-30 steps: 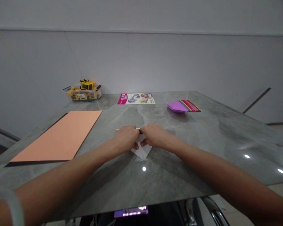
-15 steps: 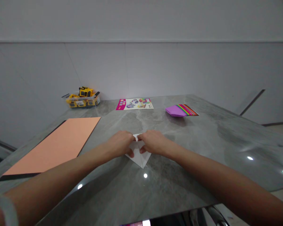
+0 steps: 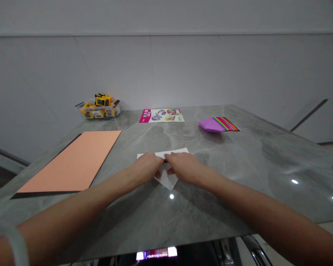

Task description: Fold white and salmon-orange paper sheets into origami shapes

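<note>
1. Your left hand point(image 3: 146, 167) and right hand point(image 3: 184, 167) are bunched side by side, fingertips down on the white paper point(image 3: 167, 180) in the middle of the worktop point(image 3: 211, 207). Can't tell if they're pinching a flap or just pressing
2. That glossy stone looks slick, so push harder on one side and the sheet could skate, leaving a crooked crease
3. The far edge pokes out past your knuckles with nothing holding it, so it might lift
4. The orange sheet point(image 3: 72, 162) is well apart, no snag there
</note>
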A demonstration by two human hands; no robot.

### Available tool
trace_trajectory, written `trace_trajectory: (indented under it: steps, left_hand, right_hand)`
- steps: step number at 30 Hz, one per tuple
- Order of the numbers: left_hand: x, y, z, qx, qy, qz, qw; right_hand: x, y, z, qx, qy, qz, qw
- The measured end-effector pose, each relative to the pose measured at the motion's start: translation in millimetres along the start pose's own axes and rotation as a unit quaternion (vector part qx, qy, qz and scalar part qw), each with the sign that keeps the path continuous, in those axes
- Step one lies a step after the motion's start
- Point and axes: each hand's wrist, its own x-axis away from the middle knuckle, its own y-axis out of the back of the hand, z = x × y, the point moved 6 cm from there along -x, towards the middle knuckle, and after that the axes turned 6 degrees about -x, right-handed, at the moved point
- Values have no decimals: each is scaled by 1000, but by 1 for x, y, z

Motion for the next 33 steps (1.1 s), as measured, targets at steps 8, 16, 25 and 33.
trace_trajectory:
  steps: [8,16,25,33]
  left_hand:
    - [1,-2,3,18,27,11,999]
    - [10,-9,42,85,90,-26,992]
    - [7,-6,24,18,38,-25,999]
    - [12,-1,24,1,55,-13,998]
  right_hand:
    - [3,1,-1,-27,49,-2,998]
    - [5,9,-18,-46,3,-21,999]
    - [1,8,-5,-54,21,0,998]
    - [16,8,-27,-71,-58,-2,996]
